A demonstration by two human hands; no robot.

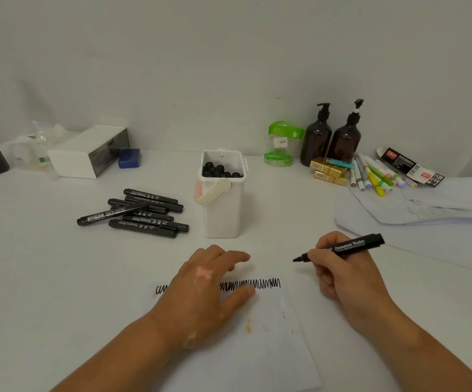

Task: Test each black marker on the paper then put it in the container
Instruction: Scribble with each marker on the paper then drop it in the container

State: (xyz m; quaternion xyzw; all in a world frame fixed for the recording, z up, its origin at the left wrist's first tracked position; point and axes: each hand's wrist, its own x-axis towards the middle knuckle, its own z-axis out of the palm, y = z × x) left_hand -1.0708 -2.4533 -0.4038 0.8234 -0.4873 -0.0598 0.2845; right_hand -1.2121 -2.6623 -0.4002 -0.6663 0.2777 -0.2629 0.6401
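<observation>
My right hand (339, 270) grips an uncapped black marker (350, 244), its tip pointing left just above and to the right of the paper (257, 343). My left hand (203, 290) rests flat on the paper, fingers straight, covering part of a black zigzag scribble (254, 284) along the paper's top edge. A white container (223, 205) with a cream handle stands beyond the paper and holds several black markers upright. A pile of several capped black markers (141, 212) lies on the table to its left.
At the back right stand two brown pump bottles (331, 137), a green-lidded jar (283, 144), gold boxes, coloured pens (376, 176) and loose white sheets (416, 205). A white box (87, 151) and a blue block (128, 158) sit at the back left.
</observation>
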